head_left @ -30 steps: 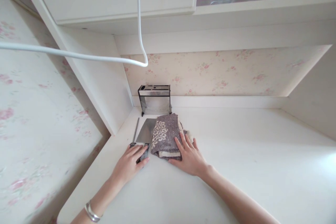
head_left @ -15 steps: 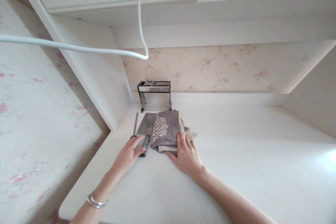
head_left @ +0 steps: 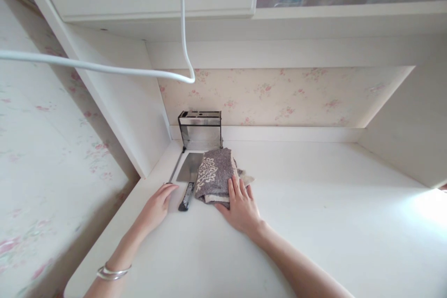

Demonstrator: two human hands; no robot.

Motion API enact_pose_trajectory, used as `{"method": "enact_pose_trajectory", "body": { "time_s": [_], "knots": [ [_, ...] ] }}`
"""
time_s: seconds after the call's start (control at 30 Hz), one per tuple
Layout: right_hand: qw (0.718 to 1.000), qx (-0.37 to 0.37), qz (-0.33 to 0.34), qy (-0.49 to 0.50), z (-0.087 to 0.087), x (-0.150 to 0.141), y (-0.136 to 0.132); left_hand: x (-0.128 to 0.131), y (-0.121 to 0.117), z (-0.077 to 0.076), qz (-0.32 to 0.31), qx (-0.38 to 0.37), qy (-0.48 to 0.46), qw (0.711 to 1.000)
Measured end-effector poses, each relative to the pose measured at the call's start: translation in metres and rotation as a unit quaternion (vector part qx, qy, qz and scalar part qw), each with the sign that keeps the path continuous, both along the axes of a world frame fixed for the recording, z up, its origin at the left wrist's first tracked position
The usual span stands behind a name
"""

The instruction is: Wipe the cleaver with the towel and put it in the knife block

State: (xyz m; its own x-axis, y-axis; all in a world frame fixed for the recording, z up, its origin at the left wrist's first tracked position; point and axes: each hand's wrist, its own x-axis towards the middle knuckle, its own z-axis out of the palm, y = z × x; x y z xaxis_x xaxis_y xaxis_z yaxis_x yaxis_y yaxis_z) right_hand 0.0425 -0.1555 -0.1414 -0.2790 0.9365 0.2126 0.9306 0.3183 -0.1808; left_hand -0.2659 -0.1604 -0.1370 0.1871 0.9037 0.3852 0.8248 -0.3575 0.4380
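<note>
Holding right hand (head_left: 242,207) spread pretty flat on the patterned cloth (head_left: 218,174), left hand (head_left: 156,206) curled at the thin grey rod (head_left: 176,169), can't tell if gripping.

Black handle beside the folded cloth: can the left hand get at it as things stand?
Probably yes. The left hand sits just left of the black handle, nothing visible between; the folded cloth, under the right hand, lies on the handle's other side. Whether that left hand grips the thin rod is unclear.

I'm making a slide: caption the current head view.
Right hand rests on a folded gray cloth; left hand at a thin rod beside a black-handled blade.
</note>
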Motion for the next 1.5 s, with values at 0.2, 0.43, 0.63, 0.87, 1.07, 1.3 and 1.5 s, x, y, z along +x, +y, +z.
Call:
{"method": "enact_pose_trajectory", "body": {
  "time_s": [0.2,0.43,0.63,0.87,1.07,1.3,1.5],
  "knots": [
    [0.995,0.031,0.078,0.054,0.021,0.016,-0.016,0.003,-0.006,0.013,0.017,0.035,0.033,0.999],
    [0.966,-0.064,0.139,0.206,0.031,0.05,-0.038,0.078,-0.031,0.051,-0.029,0.063,-0.099,0.993],
    [0.924,-0.169,0.138,0.315,0.023,0.052,-0.028,0.182,-0.037,0.076,-0.196,-0.317,-0.291,0.881],
    [0.894,-0.225,0.138,0.362,0.017,0.061,-0.019,0.195,-0.023,0.043,-0.25,-0.463,-0.396,0.752],
    [0.892,-0.244,0.152,0.347,0.025,0.059,-0.02,0.179,-0.018,0.037,-0.195,-0.447,-0.349,0.8],
    [0.889,-0.253,0.168,0.342,0.027,0.06,-0.019,0.182,-0.016,0.041,-0.158,-0.439,-0.321,0.824],
    [0.893,-0.242,0.17,0.34,0.027,0.061,-0.02,0.183,-0.018,0.048,-0.167,-0.441,-0.299,0.83]
  ]
}}
